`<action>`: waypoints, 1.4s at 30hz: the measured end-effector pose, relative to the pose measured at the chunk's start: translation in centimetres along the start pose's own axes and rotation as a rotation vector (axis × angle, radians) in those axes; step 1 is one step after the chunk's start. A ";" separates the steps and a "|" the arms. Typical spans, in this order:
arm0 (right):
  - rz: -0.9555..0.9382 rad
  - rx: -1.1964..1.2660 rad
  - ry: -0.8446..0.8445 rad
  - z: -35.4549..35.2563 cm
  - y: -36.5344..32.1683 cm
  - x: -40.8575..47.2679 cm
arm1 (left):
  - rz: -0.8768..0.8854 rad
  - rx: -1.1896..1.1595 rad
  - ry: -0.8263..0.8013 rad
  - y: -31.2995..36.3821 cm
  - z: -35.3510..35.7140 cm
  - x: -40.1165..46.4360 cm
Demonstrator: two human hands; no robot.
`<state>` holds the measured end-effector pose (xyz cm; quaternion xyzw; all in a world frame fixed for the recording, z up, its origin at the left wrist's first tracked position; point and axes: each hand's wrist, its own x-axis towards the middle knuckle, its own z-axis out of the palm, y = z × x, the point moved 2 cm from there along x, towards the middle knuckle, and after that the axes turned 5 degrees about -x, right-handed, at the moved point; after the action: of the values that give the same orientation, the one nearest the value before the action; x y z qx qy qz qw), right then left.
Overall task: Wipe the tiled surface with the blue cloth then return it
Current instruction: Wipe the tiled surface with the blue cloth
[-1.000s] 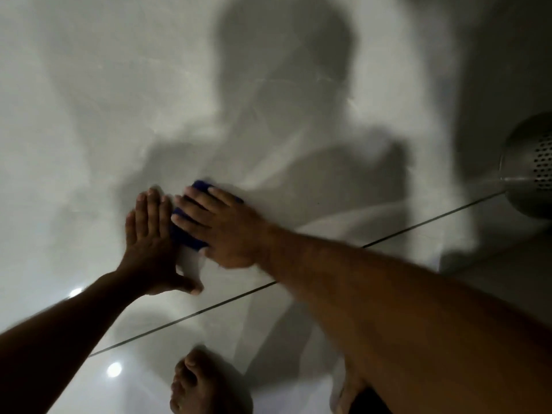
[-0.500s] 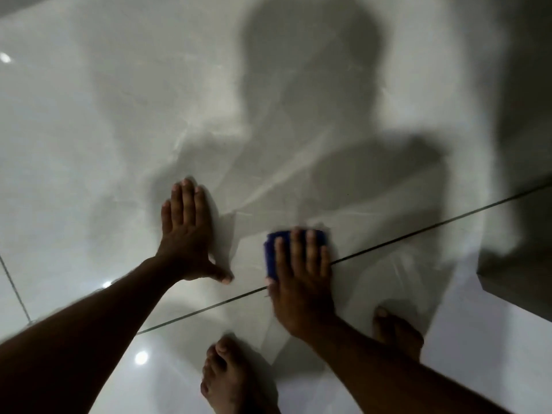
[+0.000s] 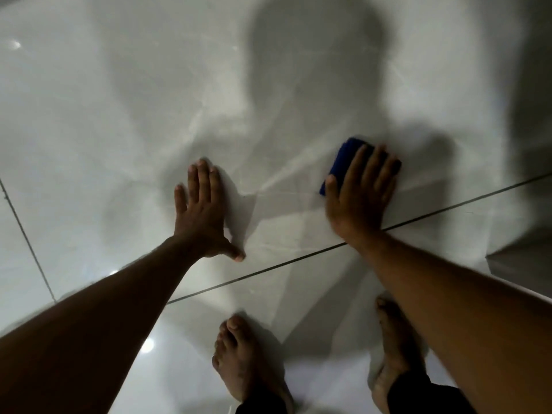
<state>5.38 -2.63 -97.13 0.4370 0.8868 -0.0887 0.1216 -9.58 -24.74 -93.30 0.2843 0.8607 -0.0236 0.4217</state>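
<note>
The blue cloth point(image 3: 343, 162) sits folded into a compact pad, pressed flat against the pale tiled surface point(image 3: 119, 115) just above the dark grout line point(image 3: 448, 209) that runs across to the right. Only its upper left part shows; the rest lies under my right hand point(image 3: 360, 192). That hand is spread over it, fingers extended, pinning the cloth rather than gripping it. My left hand point(image 3: 201, 213) is well apart to the left, open and planted flat on the tile, holding nothing.

The risk I see: with only a flat palm on it, the pad could slide out from under my fingers or unfold on a hard stroke, and the glossy tile gives my bracing hand and bare feet point(image 3: 242, 363) little purchase if it is wet.

The pad's long axis appears to run from lower left to upper right, its visible end pointing up and away from me.
</note>
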 end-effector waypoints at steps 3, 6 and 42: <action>-0.186 -0.023 -0.018 1.8 -3.4 -7.3 | 0.003 0.010 0.009 -0.1 0.2 0.3; -0.918 -0.098 -0.120 3.3 -3.1 -13.3 | 0.014 0.036 0.033 -0.3 0.3 0.3; -0.040 0.814 -0.745 -41.4 -8.9 -19.3 | 0.147 -0.892 0.225 9.7 -23.7 -33.8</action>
<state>3.99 -11.63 -51.46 0.3708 0.6859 -0.5755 0.2467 -5.26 -25.86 -51.13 0.1364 0.8047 0.4098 0.4073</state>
